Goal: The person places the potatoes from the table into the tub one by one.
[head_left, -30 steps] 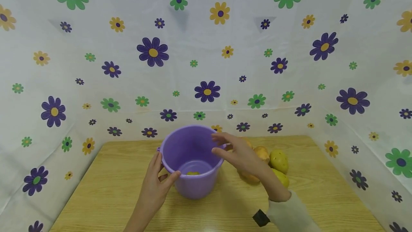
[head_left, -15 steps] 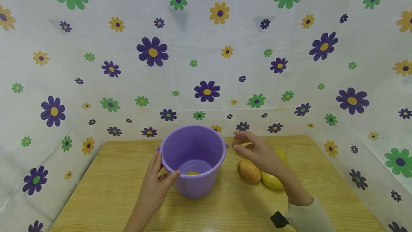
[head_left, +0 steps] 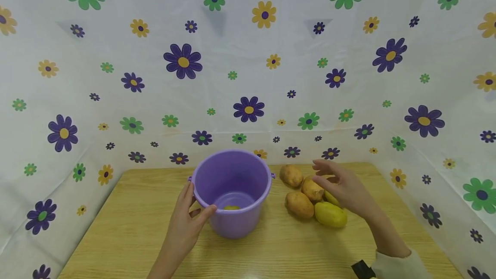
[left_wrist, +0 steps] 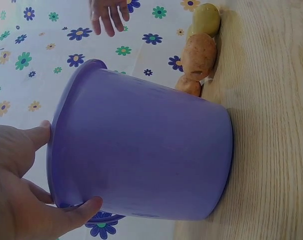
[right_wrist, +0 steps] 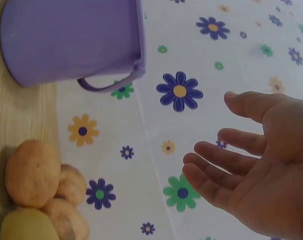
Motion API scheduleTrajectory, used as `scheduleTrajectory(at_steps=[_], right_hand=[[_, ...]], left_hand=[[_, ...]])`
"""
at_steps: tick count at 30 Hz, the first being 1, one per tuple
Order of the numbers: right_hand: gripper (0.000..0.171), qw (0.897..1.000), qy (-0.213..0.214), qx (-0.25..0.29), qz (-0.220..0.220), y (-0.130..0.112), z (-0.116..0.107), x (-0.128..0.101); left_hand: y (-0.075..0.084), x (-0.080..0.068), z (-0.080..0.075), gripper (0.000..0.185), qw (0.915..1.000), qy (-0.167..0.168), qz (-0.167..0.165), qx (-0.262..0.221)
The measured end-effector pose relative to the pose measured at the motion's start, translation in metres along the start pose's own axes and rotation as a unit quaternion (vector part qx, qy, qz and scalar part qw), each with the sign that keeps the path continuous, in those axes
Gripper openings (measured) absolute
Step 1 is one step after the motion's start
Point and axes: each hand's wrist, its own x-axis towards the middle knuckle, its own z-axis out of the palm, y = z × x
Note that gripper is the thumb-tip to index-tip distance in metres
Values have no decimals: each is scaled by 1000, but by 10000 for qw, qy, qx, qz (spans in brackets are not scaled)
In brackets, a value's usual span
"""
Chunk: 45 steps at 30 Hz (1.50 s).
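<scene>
Purple bucket stands upright on the table, left of centre, mouth up. Your left hand grips its near-left rim: thumb hooked over the lip, the fingers curled against the outer wall. The left wrist view confirms it, thumb and fingers either side of the rim. One small yellowish thing lies on the bucket floor; can't tell what it is.

Your right hand hovers over the potatoes to the right of the bucket, fingers spread and relaxed, holding nothing. Fingertips sit just above the middle brown potato; contact can't be confirmed from the head view. The right wrist view shows the palm open with a clear gap to the pile.

Pile layout: one brown potato at the back, one in the middle, one at the front-left, a yellow-green one at the front-right, another yellow one mostly hidden behind your hand. All are bunched together, touching, apart from the bucket.

Flowered sheet covers the walls behind and beside the table.
</scene>
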Motion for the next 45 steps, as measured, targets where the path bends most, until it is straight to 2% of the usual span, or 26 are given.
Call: scheduleTrajectory(at_steps=[16, 25, 36, 45], right_hand=[[42, 9974, 410, -524, 278, 40, -36, -30], [48, 9932, 247, -695, 902, 46, -51, -42], [49, 9933, 53, -515, 1034, 59, -44, -47], [49, 9929, -198, -424, 1090, 76, -26, -55]], left_hand=[[-1, -2, 0, 98, 9999, 30, -86, -50], [-3, 0, -1, 98, 9999, 12, -92, -71], [-3, 0, -1, 98, 10000, 46, 23, 46], [-1, -1, 0, 96, 9998, 54, 105, -145]])
